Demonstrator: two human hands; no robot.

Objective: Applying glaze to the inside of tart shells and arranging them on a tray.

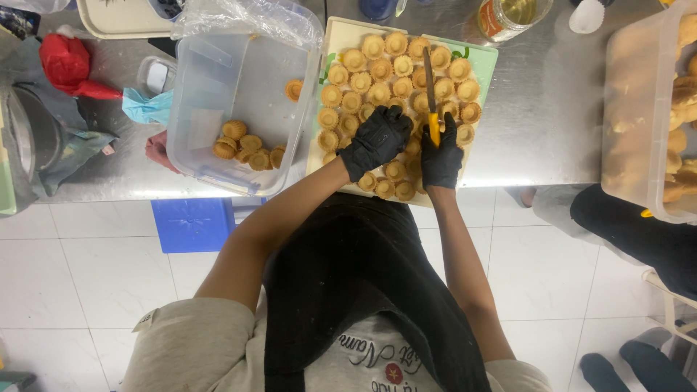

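- A red bag [67,64] and a crumpled blue cloth [147,106] lie at the far left of the steel counter [544,109], well apart from the work.
- The clear plastic tub [239,109] holds only a few tart shells [247,145] in a small cluster, with one more alone near its right wall; most of its floor is bare, so I judge the work is in its early part.
- The tray [479,54] just beside the tub is crowded with many small tart shells [377,72]; nearly all remain there.
- The left hand [376,139], in a black glove, rests on the shells near the tray's front, fingers curled together over them; whether it pinches one, I cannot tell.
- The right hand [441,149], also gloved, has its fingers wrapped tight around the yellow handle of a knife [430,87], whose blade lies across the shells.
- Further right stand a jar [508,14] and a large tub of pastries [653,109]; another person's legs [639,232] are beside it. Nothing blocks the way from tray to tub.
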